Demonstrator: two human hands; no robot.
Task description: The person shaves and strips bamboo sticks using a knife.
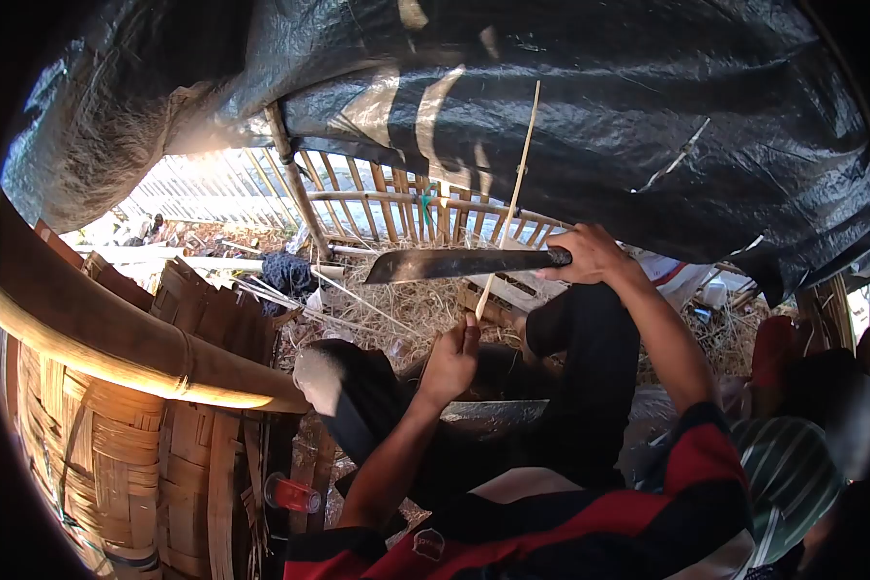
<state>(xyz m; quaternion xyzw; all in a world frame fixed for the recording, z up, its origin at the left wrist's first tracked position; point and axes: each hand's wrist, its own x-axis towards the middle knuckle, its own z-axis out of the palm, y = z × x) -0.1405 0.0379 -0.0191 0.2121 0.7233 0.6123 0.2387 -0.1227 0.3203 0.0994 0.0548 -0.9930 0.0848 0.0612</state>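
Note:
My right hand (590, 254) is wrapped round the dark handle of a machete (454, 264), whose long, broad blade points to the left. In my left hand (451, 360), closed, is the lower end of a thin bamboo strip (517, 193). The strip rises at a slant, leaning slightly right at its top. It crosses the machete near the handle; whether blade and strip touch, I cannot tell. My bent knees in dark trousers lie below both hands.
A thick bamboo pole (135, 324) and woven bamboo panel (97, 425) stand at left. Black plastic sheeting (590, 116) hangs ahead, above a bamboo slat fence (387, 198). Shavings (377, 309) cover the ground. A red plastic cup (295, 496) is at lower left.

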